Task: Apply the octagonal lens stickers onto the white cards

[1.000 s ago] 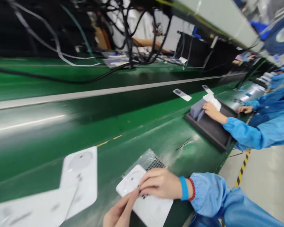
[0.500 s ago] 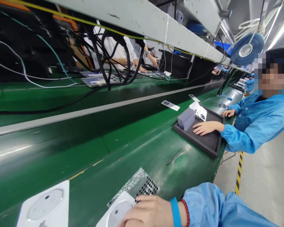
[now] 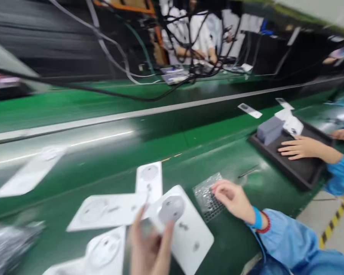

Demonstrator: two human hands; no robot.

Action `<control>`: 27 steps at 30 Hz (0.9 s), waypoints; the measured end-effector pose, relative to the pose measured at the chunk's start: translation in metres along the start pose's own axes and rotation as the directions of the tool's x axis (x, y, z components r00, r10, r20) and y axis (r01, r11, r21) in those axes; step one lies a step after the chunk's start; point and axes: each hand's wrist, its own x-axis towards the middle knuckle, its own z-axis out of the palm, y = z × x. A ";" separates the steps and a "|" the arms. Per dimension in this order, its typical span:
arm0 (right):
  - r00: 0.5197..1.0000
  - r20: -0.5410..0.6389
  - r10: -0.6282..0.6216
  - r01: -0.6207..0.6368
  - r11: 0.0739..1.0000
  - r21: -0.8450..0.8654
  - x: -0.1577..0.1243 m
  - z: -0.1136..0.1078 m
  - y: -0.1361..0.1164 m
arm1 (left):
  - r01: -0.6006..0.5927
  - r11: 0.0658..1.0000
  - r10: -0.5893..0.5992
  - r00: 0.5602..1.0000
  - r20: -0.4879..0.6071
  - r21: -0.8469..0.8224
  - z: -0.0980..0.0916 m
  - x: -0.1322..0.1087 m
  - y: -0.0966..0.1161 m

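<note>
My left hand, smeared by motion, is at a white panel with a round grey disc, dark holes and small marks. Its thumb lies over the panel's left edge, seeming to grip it; the index finger stretches upward and other fingers are partly hidden. My right hand pinches thumb and forefinger together at the edge of a clear sheet of black dots. Anything in that pinch is too small to make out. Similar white panels lie nearby: one upright, one crosswise and one lower left.
A co-worker's hand rests in a black tray holding a stack of grey cards. Tweezers lie on the green bench. Blurred clear plastic sits lower left. Black cables hang at the back.
The view has swung left and down. My left hand has come into view. My right hand has left the panel and moved to the sheet of black dots.
</note>
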 end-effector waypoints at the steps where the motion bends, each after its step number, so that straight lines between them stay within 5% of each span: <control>1: 1.000 -0.021 -0.018 0.018 1.000 -0.005 0.002 -0.003 -0.009 | 0.022 1.000 -0.022 0.999 0.041 -0.005 0.003 -0.005 0.006; 8: 0.930 -0.022 -0.367 0.345 0.892 -0.293 -0.002 0.004 -0.073 | -0.047 0.998 0.052 0.984 0.168 -0.036 0.036 -0.037 0.032; 13: 0.918 -0.001 -0.397 0.366 0.846 -0.388 -0.007 0.011 -0.076 | -0.130 0.991 0.136 0.971 0.195 -0.045 0.039 -0.043 0.032; 21: 0.827 -0.033 -0.561 0.487 0.745 -0.456 -0.004 0.015 -0.080 | -0.216 0.976 0.209 0.962 0.177 0.022 0.041 -0.050 0.036; 27: 0.826 -0.033 -0.563 0.476 0.728 -0.492 -0.007 0.014 -0.077 | -0.266 0.963 0.251 0.946 0.203 0.048 0.042 -0.050 0.032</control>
